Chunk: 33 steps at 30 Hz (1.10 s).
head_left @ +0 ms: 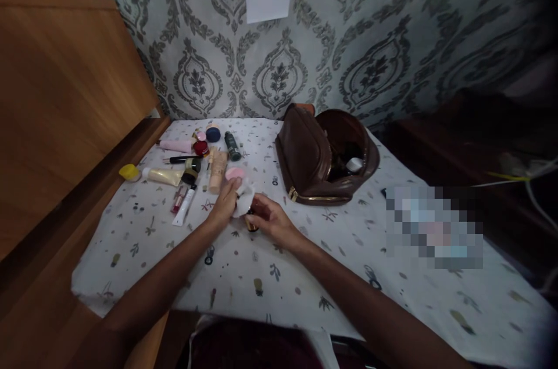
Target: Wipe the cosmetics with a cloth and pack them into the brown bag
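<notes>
My left hand (226, 203) is closed on a crumpled white wipe (244, 201) in the middle of the table. Close by on the right, my right hand (274, 219) has its fingers curled round a small dark bottle (251, 224) with a gold-coloured part. The wipe touches or nearly touches the bottle's upper end. Just beyond my left hand lies a pink round item (235, 173), partly covered by the fingers. Left of it are a beige tube (217, 171) and a dark green bottle (232, 146).
Cosmetics lie on the left: a pink tube (175, 146), a cream tube (163, 175), a white tube (184, 206), a dark jar (192, 170), a yellow item (129, 172). An open brown bag (303, 154) stands back right. A blurred-out object (433, 228) lies far right.
</notes>
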Tool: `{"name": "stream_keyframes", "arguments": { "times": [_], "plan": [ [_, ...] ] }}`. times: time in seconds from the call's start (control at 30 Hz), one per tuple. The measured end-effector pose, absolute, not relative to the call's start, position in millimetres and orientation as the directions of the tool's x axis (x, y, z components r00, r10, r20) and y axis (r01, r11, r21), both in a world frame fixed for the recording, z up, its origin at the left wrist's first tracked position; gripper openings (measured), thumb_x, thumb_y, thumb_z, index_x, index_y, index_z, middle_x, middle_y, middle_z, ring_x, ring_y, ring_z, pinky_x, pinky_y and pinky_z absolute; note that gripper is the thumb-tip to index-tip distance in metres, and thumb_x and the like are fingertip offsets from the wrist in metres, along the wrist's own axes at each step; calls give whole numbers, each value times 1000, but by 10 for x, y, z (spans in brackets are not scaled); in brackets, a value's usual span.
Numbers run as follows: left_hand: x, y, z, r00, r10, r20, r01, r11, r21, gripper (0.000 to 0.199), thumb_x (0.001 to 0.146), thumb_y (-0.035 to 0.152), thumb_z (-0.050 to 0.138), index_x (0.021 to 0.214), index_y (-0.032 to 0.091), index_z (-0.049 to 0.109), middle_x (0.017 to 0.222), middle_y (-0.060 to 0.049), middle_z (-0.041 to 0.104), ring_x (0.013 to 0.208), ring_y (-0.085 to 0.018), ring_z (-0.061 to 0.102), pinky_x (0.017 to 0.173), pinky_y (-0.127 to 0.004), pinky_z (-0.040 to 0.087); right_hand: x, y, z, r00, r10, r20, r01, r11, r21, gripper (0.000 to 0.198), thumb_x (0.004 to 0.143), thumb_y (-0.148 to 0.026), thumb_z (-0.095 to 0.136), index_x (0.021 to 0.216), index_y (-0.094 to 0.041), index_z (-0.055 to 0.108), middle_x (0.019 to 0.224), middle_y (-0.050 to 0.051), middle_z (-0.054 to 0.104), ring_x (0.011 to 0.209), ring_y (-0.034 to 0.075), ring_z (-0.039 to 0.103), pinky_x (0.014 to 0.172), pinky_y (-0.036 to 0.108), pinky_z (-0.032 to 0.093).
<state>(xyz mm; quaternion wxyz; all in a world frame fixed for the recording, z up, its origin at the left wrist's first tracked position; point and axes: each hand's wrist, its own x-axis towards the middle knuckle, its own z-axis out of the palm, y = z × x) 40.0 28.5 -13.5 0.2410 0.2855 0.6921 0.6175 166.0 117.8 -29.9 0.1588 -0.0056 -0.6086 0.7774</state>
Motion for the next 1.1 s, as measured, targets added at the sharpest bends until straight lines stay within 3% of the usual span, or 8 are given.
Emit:
{"name": "stream_keyframes", "arguments": {
  "times": [0.1, 0.2, 0.47, 0.63, 0.8, 0.97, 1.1],
  "plan": [
    [496, 264, -98, -650, 753, 103, 212, 49, 976, 50, 94, 59, 41, 122, 20, 55, 127, -8, 59, 121, -23, 52, 103, -35, 41, 1663, 1220, -273, -912, 367, 185, -262, -173, -949, 41, 76, -30, 74, 114, -23, 63, 101, 3, 68, 92, 18, 63, 86, 32, 50],
    [564, 232, -93, -537, 823, 186, 374, 34, 927, 57, 93, 56, 49, 136, 19, 42, 140, -11, 51, 130, -25, 47, 108, -37, 38, 1705, 1263, -234, -859, 457, 229, -273, -32, -961, 45, 70, -16, 68, 114, -24, 64, 107, 3, 69, 99, 20, 64, 91, 34, 50],
    [565, 204, -79, -412, 873, 261, 588, 36, 808, 52, 97, 47, 44, 137, 14, 42, 106, -10, 70, 95, -24, 66, 86, -36, 50, 1746, 1316, -172, -876, 374, 305, -259, 171, -951, 60, 59, -7, 53, 116, -23, 64, 111, 3, 66, 104, 21, 63, 95, 36, 48],
    [567, 188, -78, -404, 868, 289, 631, 36, 775, 48, 98, 46, 39, 132, 14, 46, 103, -11, 71, 92, -24, 67, 82, -35, 49, 1768, 1369, -112, -842, 408, 352, -233, 315, -920, 38, 74, -17, 58, 110, -22, 69, 100, 4, 62, 90, 19, 59, 84, 34, 49],
    [608, 173, -40, -372, 896, 244, 710, 105, 696, 45, 98, 45, 39, 131, 15, 44, 94, -8, 71, 84, -25, 68, 74, -34, 49, 1791, 1405, -86, -811, 516, 275, -213, 178, -961, 31, 92, -38, 52, 112, -21, 69, 78, 1, 60, 66, 14, 53, 64, 27, 46],
    [603, 158, -36, -338, 908, 248, 777, 120, 618, 42, 97, 42, 43, 131, 18, 42, 99, -8, 72, 88, -26, 71, 77, -35, 52, 1788, 1356, -45, -798, 521, 303, -228, 205, -952, 34, 86, -50, 63, 95, -19, 72, 90, 4, 67, 79, 17, 59, 72, 28, 47],
    [581, 154, -58, -322, 906, 276, 802, 106, 588, 45, 97, 45, 44, 132, 17, 42, 103, -9, 73, 91, -27, 72, 79, -35, 53, 1784, 1334, -30, -845, 474, 250, -211, 133, -968, 38, 86, -56, 62, 90, -18, 71, 73, 1, 62, 66, 14, 55, 62, 25, 44]
  ]
}}
